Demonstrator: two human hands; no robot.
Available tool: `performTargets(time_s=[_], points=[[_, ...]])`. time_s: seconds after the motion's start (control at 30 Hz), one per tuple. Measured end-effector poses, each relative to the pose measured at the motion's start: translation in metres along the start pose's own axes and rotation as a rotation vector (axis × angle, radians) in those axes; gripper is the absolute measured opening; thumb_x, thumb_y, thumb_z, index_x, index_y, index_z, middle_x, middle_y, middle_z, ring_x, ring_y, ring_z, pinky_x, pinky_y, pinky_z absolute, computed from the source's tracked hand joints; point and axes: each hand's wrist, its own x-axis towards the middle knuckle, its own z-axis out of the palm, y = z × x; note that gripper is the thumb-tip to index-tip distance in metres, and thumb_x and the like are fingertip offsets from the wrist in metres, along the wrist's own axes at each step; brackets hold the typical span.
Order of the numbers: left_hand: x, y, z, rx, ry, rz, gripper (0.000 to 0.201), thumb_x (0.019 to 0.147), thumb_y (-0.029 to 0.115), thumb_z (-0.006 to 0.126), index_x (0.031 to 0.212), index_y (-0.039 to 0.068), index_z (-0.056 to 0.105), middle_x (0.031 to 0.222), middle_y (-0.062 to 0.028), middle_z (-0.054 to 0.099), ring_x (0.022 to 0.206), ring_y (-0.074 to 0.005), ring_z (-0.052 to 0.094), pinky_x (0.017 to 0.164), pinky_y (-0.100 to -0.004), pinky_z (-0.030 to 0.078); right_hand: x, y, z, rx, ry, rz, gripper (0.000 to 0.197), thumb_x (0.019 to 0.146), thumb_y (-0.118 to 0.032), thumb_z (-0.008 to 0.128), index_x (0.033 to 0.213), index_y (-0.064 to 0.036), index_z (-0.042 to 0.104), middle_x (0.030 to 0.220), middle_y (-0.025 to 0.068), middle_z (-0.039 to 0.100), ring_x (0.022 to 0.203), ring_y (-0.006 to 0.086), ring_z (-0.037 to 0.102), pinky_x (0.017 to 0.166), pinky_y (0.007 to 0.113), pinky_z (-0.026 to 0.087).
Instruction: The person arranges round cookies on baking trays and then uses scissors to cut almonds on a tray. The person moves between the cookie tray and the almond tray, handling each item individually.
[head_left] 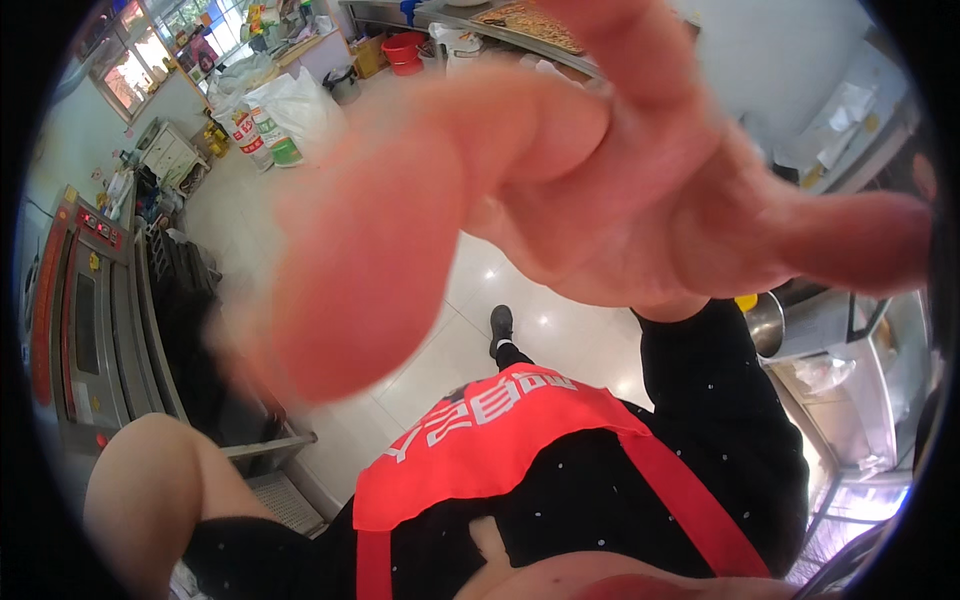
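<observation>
My right hand [640, 200] is raised very close to the head view and fills much of its upper middle. Its fingers are spread: one reaches up past the top edge, one points to the right edge, and a large blurred one curls down to the left. Nothing shows in its grasp. The black sleeve [715, 400] of that arm comes up from the lower right. My left arm [145, 490] is bent at the lower left, bare around the elbow; its hand cannot be seen. A red apron [500, 440] with white lettering covers my front over black dotted clothing.
A deck oven [85, 320] stands at the left, beside a dark rack [185, 290]. White sacks [300, 110] and a red bucket [403, 52] sit on the tiled floor [430, 350] farther off. A tray of baked food [530, 22] lies on the far table. A metal pot [768, 325] is at the right.
</observation>
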Motion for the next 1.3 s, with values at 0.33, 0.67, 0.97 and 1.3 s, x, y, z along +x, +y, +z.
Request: performTargets(time_s=[0.33, 0.67, 0.97, 1.3], points=[[-0.06, -0.129, 0.182, -0.191, -0.54, 0.08, 0.026, 0.093, 0.026, 0.047, 0.11, 0.009, 0.057, 0.105, -0.0089, 0.06, 0.094, -0.0182, 0.058, 0.086, -0.0318, 0.046, 0.067, 0.06, -0.25, -0.165, 0.111, 0.093, 0.066, 0.083, -0.045, 0.058, 0.127, 0.0017, 0.044, 0.117, 0.0165, 0.055, 0.107, 0.0237, 0.052, 0.094, 0.036, 0.036], [-0.151, -0.298, 0.237, -0.008, -0.583, 0.015, 0.025, 0.093, 0.023, 0.048, 0.11, 0.008, 0.057, 0.105, -0.0093, 0.06, 0.095, -0.0191, 0.058, 0.086, -0.0322, 0.046, 0.096, 0.274, -0.427, -0.137, 0.173, 0.65, 0.066, 0.08, -0.044, 0.062, 0.126, 0.0005, 0.045, 0.116, 0.0179, 0.054, 0.108, 0.0253, 0.052, 0.094, 0.038, 0.036], [-0.276, -0.445, 0.206, 0.1, -0.638, -0.041, 0.024, 0.093, 0.021, 0.05, 0.111, 0.008, 0.058, 0.106, -0.0096, 0.061, 0.096, -0.0199, 0.058, 0.085, -0.0325, 0.047, 0.348, 0.383, -0.464, 0.17, -0.28, 0.158, 0.066, 0.077, -0.043, 0.066, 0.124, -0.0006, 0.047, 0.115, 0.0192, 0.054, 0.109, 0.0267, 0.051, 0.094, 0.039, 0.036], [-0.385, -0.565, 0.158, 0.326, -0.837, -0.203, 0.024, 0.092, 0.019, 0.051, 0.112, 0.007, 0.058, 0.106, -0.0099, 0.061, 0.097, -0.0209, 0.058, 0.084, -0.0329, 0.047, 0.557, 0.556, -0.525, 0.477, -0.512, -0.036, 0.067, 0.074, -0.042, 0.071, 0.123, -0.0018, 0.048, 0.114, 0.0206, 0.054, 0.109, 0.0283, 0.051, 0.095, 0.04, 0.036]])
